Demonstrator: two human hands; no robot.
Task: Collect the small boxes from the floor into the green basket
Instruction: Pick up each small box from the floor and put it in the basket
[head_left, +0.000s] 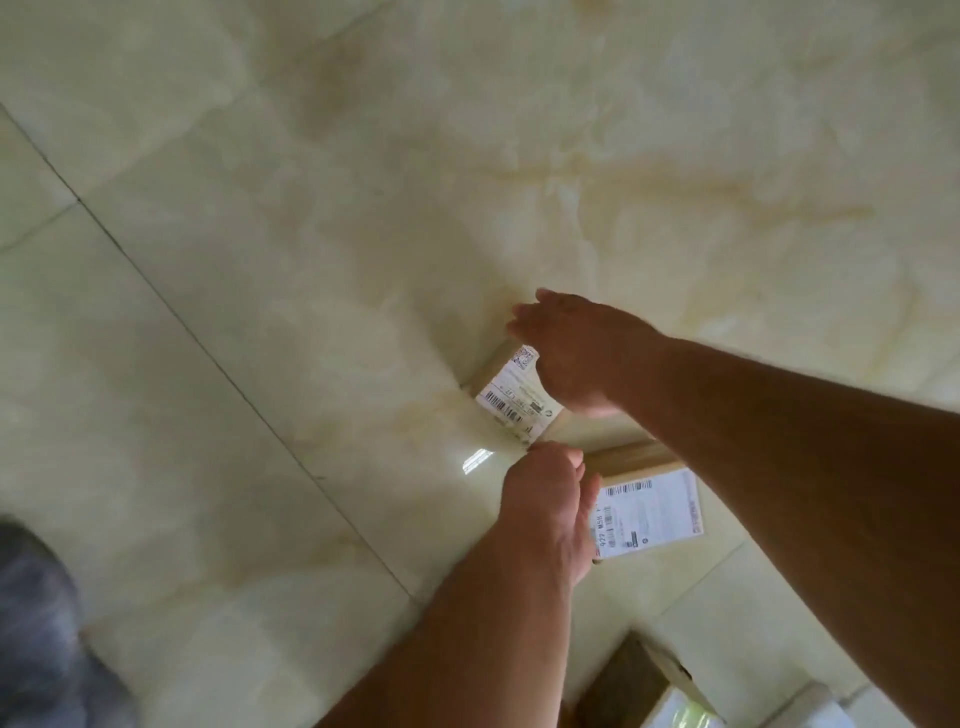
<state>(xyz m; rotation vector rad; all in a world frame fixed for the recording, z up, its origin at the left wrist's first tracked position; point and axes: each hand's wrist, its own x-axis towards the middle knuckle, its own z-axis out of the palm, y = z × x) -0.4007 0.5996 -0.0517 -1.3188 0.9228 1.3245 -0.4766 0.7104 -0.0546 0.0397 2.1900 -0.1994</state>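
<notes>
Two small cardboard boxes with white shipping labels lie on the tiled floor. My right hand (571, 353) reaches over the far box (511, 402), fingers stretched out and palm down on its right part. My left hand (545, 509) is just below that box's near corner, fingers loosely curled, and it covers the left edge of the near box (652, 506). Whether its fingers touch either box is blurred. The green basket is out of view.
The floor is glossy cream marble tile (260, 312) with dark grout lines. A brown carton (636, 675) with something white beside it sits at the bottom edge, right of centre. A blurred grey shape (41, 623) fills the bottom left corner.
</notes>
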